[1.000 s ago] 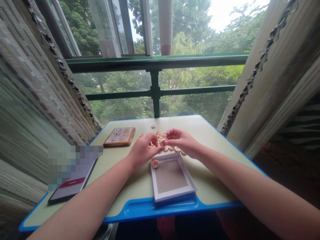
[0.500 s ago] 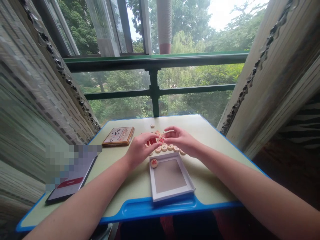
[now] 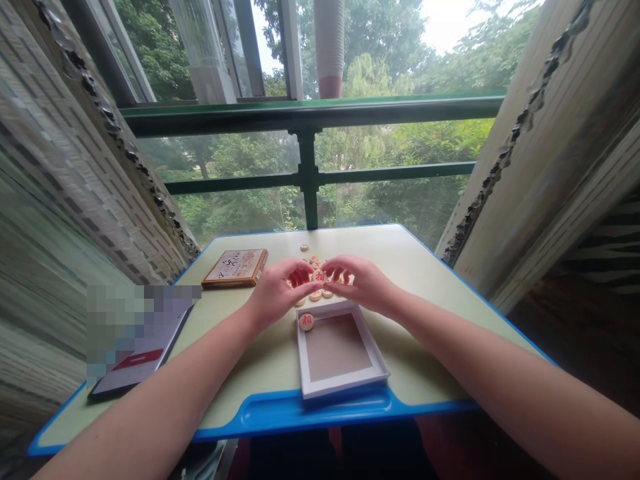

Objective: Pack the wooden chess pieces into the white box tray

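Between my two hands is a round wooden Chinese chess piece [image 3: 320, 275] with a red character, tilted so its face shows. My left hand [image 3: 278, 287] pinches it from the left, fingers curled. From the right, my right hand [image 3: 369, 283] has its fingertips closed on the same piece. Several more chess pieces [image 3: 315, 294] lie on the table under and around the hands, partly hidden by the fingers. A matching red-marked chess piece [image 3: 307, 322] rests in the far left corner of a shallow white box tray [image 3: 342, 387] in front of the hands.
The table [image 3: 425, 373] has a blue rim with a molded groove at its near edge. A brown printed box [image 3: 235, 268] lies at the back left, a tablet [image 3: 143, 367] at the left edge. One lone piece [image 3: 304, 247] sits farther back. Window rails and curtains stand beyond.
My right hand has closed in toward the left, its fingers curling onto the chess piece. The left hand keeps its hold. The view has tipped slightly.
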Demonstrator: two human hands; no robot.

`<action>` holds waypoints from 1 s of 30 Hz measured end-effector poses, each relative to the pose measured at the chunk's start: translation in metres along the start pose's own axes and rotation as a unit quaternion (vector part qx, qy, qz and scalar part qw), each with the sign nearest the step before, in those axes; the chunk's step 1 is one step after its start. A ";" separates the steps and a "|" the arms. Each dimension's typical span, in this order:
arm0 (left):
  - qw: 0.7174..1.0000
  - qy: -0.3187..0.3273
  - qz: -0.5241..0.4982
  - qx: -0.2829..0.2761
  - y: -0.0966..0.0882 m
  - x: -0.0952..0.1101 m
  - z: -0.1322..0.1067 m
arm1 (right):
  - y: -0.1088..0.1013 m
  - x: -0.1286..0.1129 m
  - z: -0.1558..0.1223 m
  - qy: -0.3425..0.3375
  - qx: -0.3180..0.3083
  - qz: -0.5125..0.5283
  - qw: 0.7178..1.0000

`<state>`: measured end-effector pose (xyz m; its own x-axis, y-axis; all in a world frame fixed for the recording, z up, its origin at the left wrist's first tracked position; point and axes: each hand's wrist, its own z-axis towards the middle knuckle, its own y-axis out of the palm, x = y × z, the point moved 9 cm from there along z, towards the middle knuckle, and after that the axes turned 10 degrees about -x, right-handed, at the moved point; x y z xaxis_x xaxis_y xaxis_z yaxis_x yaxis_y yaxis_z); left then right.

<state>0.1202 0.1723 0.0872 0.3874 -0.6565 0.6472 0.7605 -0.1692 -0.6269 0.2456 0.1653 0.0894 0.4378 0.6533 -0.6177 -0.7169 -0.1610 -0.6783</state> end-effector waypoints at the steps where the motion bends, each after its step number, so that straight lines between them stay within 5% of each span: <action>1: 1.000 -0.002 -0.002 -0.002 0.001 -0.001 0.000 | 0.000 -0.001 0.000 -0.004 -0.003 -0.003 1.000; 10: 0.999 -0.028 -0.029 -0.030 -0.002 -0.001 0.000 | 0.002 -0.011 -0.001 -0.015 -0.024 -0.057 0.998; 20: 0.982 -0.118 0.014 -0.147 0.004 -0.025 -0.001 | 0.027 -0.031 -0.007 -0.049 -0.171 -0.108 0.978; 24: 0.971 -0.102 0.052 -0.208 0.016 -0.023 -0.002 | 0.045 -0.041 -0.012 -0.058 -0.222 -0.122 0.966; 30: 0.965 -0.080 0.112 -0.221 0.014 -0.014 -0.002 | 0.059 -0.047 -0.016 -0.070 -0.244 -0.165 0.953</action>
<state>0.1246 0.1780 0.0688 0.6187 -0.5975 0.5101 0.3648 -0.3565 -0.8601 0.1920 0.1134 0.0720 0.4941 0.8150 -0.3027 -0.1999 -0.2323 -0.9519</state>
